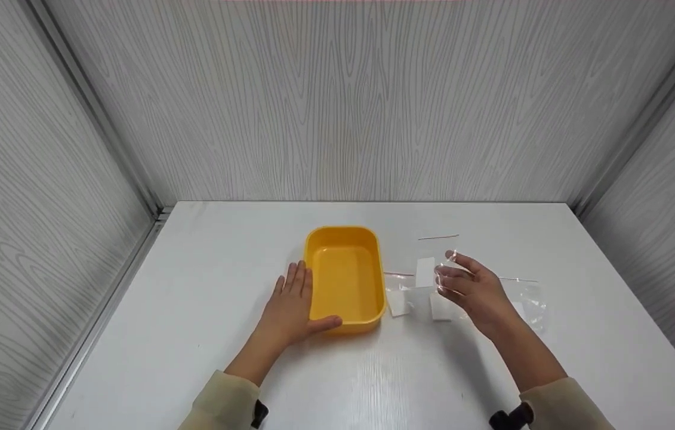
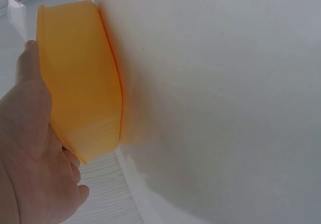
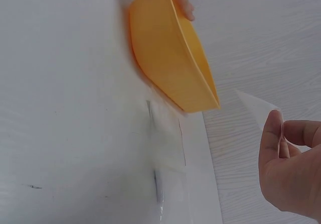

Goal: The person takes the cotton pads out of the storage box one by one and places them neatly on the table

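Note:
My left hand [image 1: 290,310] rests against the left side of a yellow plastic bin [image 1: 346,280], fingers straight along its rim and thumb over the near edge. The left wrist view shows the thumb [image 2: 29,68] lying along the bin's rim. Right of the bin, my right hand [image 1: 477,289] pinches a clear plastic zip bag [image 3: 257,106] between thumb and fingers, raised above the table. Inside the bin no contents show.
Several clear zip bags with white labels lie on the white table [image 1: 206,286] right of the bin, one [image 1: 534,297] beyond the right hand and one by the bin with a white label [image 1: 398,303]. Wood-grain panels [image 1: 343,101] enclose the table's back and sides.

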A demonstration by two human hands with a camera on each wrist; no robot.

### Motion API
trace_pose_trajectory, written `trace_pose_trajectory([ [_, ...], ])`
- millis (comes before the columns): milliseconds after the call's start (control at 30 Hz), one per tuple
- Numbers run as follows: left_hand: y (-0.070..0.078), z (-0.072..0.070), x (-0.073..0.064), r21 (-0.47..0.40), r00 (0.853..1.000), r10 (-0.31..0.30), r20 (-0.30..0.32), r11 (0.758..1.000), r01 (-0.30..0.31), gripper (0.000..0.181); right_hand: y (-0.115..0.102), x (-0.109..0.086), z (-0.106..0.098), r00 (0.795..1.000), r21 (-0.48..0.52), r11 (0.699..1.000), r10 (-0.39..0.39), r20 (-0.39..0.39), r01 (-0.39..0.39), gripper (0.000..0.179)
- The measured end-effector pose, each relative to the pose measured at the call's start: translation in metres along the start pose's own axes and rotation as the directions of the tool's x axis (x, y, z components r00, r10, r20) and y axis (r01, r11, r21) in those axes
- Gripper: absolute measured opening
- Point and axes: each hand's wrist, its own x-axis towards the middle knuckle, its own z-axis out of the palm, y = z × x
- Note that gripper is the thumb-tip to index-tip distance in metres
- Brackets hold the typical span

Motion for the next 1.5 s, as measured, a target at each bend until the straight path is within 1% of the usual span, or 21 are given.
trace_pose_trajectory([
  [167,0.0,0.002,0.0,0.012,1.0,-0.004,0.005,1.0,0.004,0.124,-0.002,-0.003,-0.013,1.0,0.004,1.0,0.006,-0.012,-0.006,0.064],
  [333,0.0,0.0,0.0,0.032,1.0,-0.017,0.016,0.999,0.016,0.125,-0.005,-0.007,-0.027,1.0,0.005,1.0,0.015,-0.011,-0.015,0.065],
  [600,0.002,-0.004,-0.003,0.015,1.0,0.013,-0.012,1.0,-0.013,0.122,-0.009,-0.012,-0.046,1.0,0.023,1.0,0.008,-0.005,-0.008,0.061],
  [833,0.001,-0.002,-0.002,0.027,1.0,0.006,0.006,1.0,-0.006,0.124,-0.009,-0.013,-0.058,0.999,0.056,0.998,0.017,-0.028,-0.015,0.054],
  [1133,-0.002,0.002,-0.001,0.023,1.0,0.006,0.004,1.0,-0.006,0.126,-0.008,-0.018,-0.074,0.999,0.067,0.998,0.02,-0.03,-0.018,0.049],
  [1233,-0.002,0.002,-0.001,0.02,1.0,0.005,-0.009,1.0,-0.005,0.125,-0.01,-0.018,-0.079,0.999,0.068,0.998,0.02,-0.028,-0.018,0.05],
  [1333,-0.001,0.001,-0.001,0.02,1.0,-0.001,-0.007,1.0,0.001,0.125,-0.011,-0.019,-0.083,0.999,0.09,0.996,0.022,-0.03,-0.019,0.053],
  [1400,-0.001,0.0,-0.001,0.014,1.0,0.007,-0.01,1.0,-0.007,0.124,-0.012,-0.02,-0.086,0.999,0.11,0.994,0.02,-0.029,-0.017,0.053],
  [1500,0.0,-0.001,-0.002,0.014,1.0,0.019,-0.011,1.0,-0.019,0.124,-0.013,-0.022,-0.09,0.999,0.131,0.991,0.019,-0.03,-0.015,0.047],
])
